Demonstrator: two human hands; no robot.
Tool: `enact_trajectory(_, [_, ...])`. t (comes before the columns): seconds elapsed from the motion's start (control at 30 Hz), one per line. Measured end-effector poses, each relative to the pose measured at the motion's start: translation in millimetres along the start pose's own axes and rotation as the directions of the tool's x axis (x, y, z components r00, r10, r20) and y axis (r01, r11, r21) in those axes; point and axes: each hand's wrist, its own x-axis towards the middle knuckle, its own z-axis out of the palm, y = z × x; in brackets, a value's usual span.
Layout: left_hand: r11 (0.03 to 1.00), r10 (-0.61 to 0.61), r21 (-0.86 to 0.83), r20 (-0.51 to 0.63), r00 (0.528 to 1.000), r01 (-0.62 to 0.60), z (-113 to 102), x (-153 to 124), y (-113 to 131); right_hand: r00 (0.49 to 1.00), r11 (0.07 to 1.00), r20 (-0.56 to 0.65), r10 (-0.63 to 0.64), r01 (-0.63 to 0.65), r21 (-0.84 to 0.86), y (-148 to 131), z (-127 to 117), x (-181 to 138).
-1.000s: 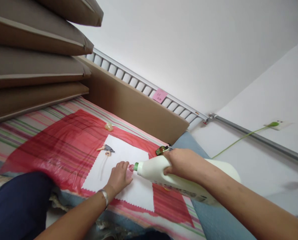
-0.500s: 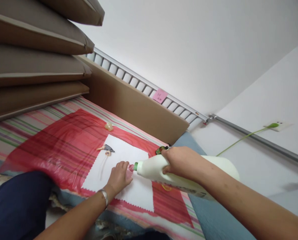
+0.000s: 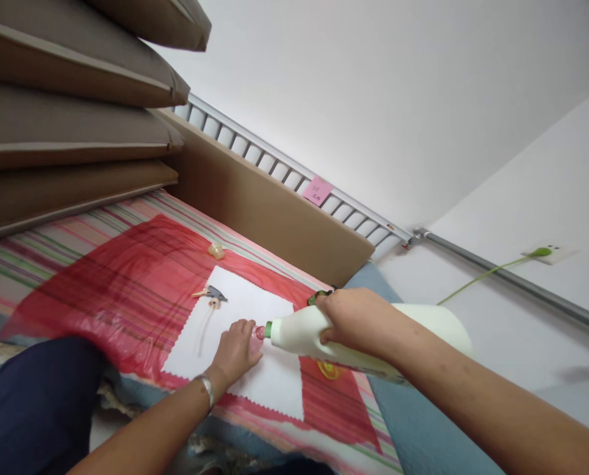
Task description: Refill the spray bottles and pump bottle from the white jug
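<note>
My left hand [image 3: 235,346] is closed around a small see-through pink bottle [image 3: 256,342], standing over a white cloth with zigzag edges [image 3: 279,389]. My right hand [image 3: 356,320] grips a large pale green bottle [image 3: 294,331], tipped nearly on its side. Its green neck [image 3: 268,329] meets the small bottle's mouth; whether liquid flows I cannot make out. On the cloth's left part lies a grey and peach spray head [image 3: 214,295] with a thin clear tube [image 3: 202,333].
Red plastic sheeting [image 3: 126,277] covers striped fabric under the cloth. A clear cap-like piece [image 3: 216,251] sits behind; a yellow ring-like thing [image 3: 328,369] lies under the large bottle. Stacked brown cushions [image 3: 76,119] rise at left. A brown board [image 3: 264,211] leans before a radiator [image 3: 254,154].
The large bottle has turned and lifted slightly, so less of its label and more of the yellow thing show. Both hands keep their hold in nearly the same place.
</note>
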Motion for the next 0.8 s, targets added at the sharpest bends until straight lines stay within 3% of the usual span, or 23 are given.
enact_trajectory(0.33, [1.000,-0.003,0.001,0.002,1.000,0.003,1.0,-0.1,-0.8,0.999,0.999,0.038,0.001,0.000,-0.040,-11.8,-16.4,0.5])
enact_trajectory(0.8, [0.999,-0.037,0.019,0.036,0.999,0.036,-2.0,1.2,2.5,0.999,1.000,0.035,0.009,-0.008,-0.022,-10.0,-10.6,0.4])
